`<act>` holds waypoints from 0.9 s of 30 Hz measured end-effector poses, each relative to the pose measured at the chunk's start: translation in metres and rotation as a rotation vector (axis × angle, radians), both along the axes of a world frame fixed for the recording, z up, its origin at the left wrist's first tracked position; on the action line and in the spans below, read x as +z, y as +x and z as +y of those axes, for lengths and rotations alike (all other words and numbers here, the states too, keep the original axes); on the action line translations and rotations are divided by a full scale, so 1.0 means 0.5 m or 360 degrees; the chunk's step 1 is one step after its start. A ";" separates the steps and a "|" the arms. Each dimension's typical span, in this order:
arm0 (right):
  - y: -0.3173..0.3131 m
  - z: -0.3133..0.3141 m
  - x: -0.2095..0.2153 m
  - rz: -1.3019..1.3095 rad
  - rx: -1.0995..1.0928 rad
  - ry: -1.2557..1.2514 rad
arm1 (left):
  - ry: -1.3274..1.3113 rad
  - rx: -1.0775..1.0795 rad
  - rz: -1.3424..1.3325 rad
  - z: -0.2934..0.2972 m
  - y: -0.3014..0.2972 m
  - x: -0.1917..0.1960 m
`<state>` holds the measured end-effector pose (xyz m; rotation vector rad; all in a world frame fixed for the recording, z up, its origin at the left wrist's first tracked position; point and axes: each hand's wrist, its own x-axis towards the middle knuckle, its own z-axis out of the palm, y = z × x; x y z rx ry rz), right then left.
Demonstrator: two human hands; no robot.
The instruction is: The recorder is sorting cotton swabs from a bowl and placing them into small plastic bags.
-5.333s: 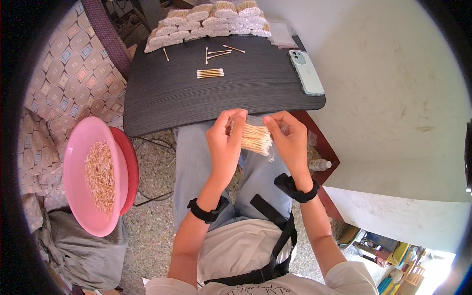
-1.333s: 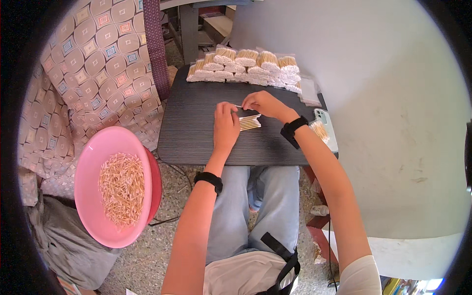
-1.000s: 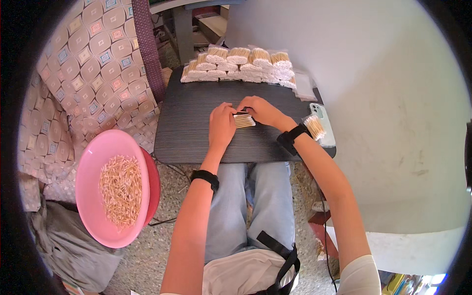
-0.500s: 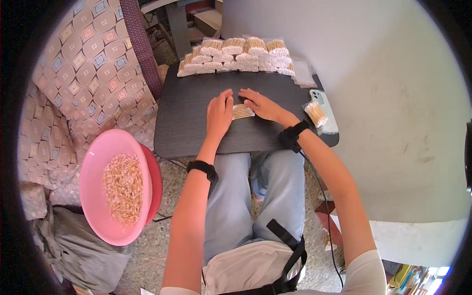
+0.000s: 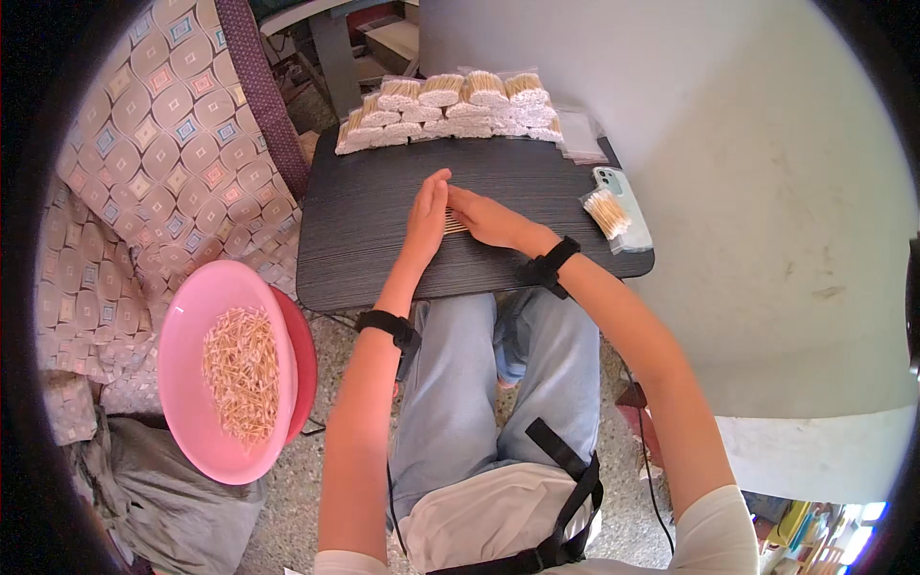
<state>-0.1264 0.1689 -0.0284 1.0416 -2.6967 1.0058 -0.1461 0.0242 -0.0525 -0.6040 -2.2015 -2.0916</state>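
A small row of cotton swabs (image 5: 453, 224) lies on the dark tabletop (image 5: 359, 240), mostly covered by my hands. My left hand (image 5: 425, 222) stands on edge at one end of the row, its fingers straight and side by side. From the other end, my right hand (image 5: 490, 221) leans in with stretched fingers, its fingertips meeting the left hand. Both hands touch the swabs without wrapping round them. Black bands circle both wrists.
Bagged cotton swabs (image 5: 446, 110) are stacked along the table's far edge, beside flat clear bags (image 5: 581, 136). A phone (image 5: 628, 213) lies at the right edge, with a swab pack (image 5: 607, 213) partly on it. A pink basin (image 5: 182, 402) of loose swabs stands at left.
My hands have come closer together over the swab row, hiding more of it. The right hand has moved left until its fingertips meet the left. The whole view has shifted slightly.
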 end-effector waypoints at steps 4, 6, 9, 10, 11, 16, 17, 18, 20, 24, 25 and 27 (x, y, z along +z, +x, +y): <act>0.024 0.002 0.021 -0.0276 -0.0034 0.0003 | -0.0324 0.0017 0.0188 -0.034 0.011 -0.009; 0.037 0.014 0.016 -0.0297 -0.0072 0.0036 | -0.0347 -0.0036 0.0222 -0.035 0.020 -0.002; 0.045 0.026 -0.012 -0.0093 -0.0187 -0.0159 | -0.0195 -0.0039 0.0068 -0.041 0.022 0.002; 0.040 0.029 -0.023 -0.0089 -0.0196 -0.0158 | 0.0114 -0.0063 -0.0133 -0.041 0.018 0.003; 0.035 0.021 -0.029 -0.0039 -0.0352 -0.0247 | 0.0417 -0.0084 -0.0342 -0.041 0.017 0.004; 0.018 -0.038 -0.032 -0.0278 -0.0590 -0.0555 | 0.0708 -0.0006 -0.0308 -0.001 0.015 -0.002; 0.020 -0.043 -0.033 -0.0293 -0.0643 -0.0563 | 0.0676 -0.0026 -0.0335 0.004 0.017 0.000; 0.024 -0.045 -0.032 -0.0306 -0.0696 -0.0571 | 0.0644 -0.0045 -0.0362 0.008 0.018 0.002; 0.030 -0.036 -0.028 -0.0376 -0.0665 -0.0553 | 0.0614 -0.0050 -0.0361 0.007 0.021 0.003; 0.056 -0.022 -0.035 -0.0101 -0.0456 -0.0354 | -0.0027 -0.0148 -0.0079 -0.014 0.025 0.002; 0.061 -0.011 -0.035 -0.0101 -0.0460 -0.0357 | -0.0030 -0.0152 -0.0079 -0.022 0.028 0.001; 0.075 -0.002 -0.021 0.0113 -0.0132 0.0201 | -0.0647 -0.0196 0.0409 -0.047 0.039 -0.010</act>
